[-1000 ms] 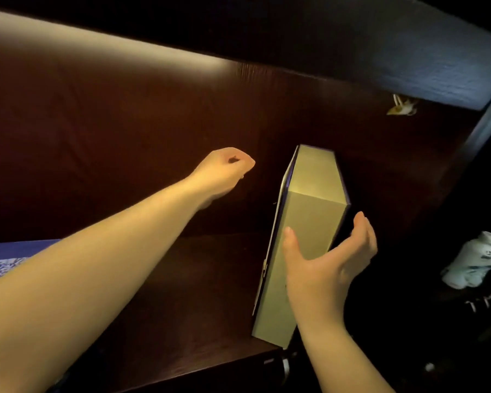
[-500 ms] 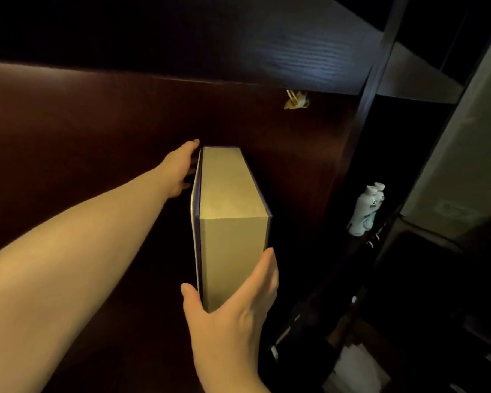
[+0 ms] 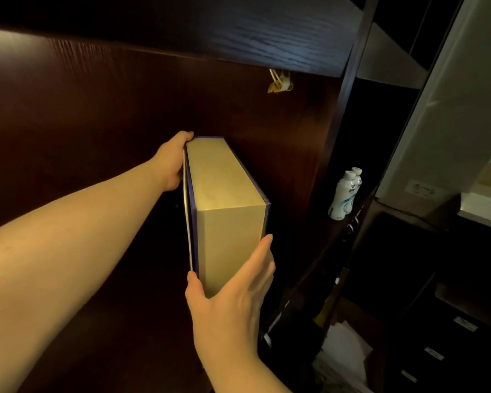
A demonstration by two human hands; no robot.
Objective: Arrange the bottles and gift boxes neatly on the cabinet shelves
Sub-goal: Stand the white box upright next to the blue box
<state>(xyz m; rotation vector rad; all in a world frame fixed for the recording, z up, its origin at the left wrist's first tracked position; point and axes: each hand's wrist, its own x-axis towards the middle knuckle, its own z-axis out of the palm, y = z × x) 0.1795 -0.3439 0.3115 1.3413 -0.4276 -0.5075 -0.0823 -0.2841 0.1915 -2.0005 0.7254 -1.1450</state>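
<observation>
A gold gift box (image 3: 224,205) with purple edges stands upright on its narrow side on the dark wooden shelf (image 3: 119,321). My left hand (image 3: 172,161) grips the box's far upper left corner, near the back panel. My right hand (image 3: 233,296) clasps the near lower end, thumb on the left face and fingers on the right face. Two white bottles (image 3: 345,194) stand close together on the shelf of the neighbouring compartment to the right.
A dark vertical divider (image 3: 349,114) separates this compartment from the right one. A small pale clip or tag (image 3: 279,80) hangs under the upper shelf board (image 3: 238,32). Papers (image 3: 343,355) lie low at the right. A grey panel (image 3: 451,95) rises at the far right.
The box went from tilted to upright. My left hand, earlier free in the air, now holds its far top corner. My right hand stays on the near end. The view swung right.
</observation>
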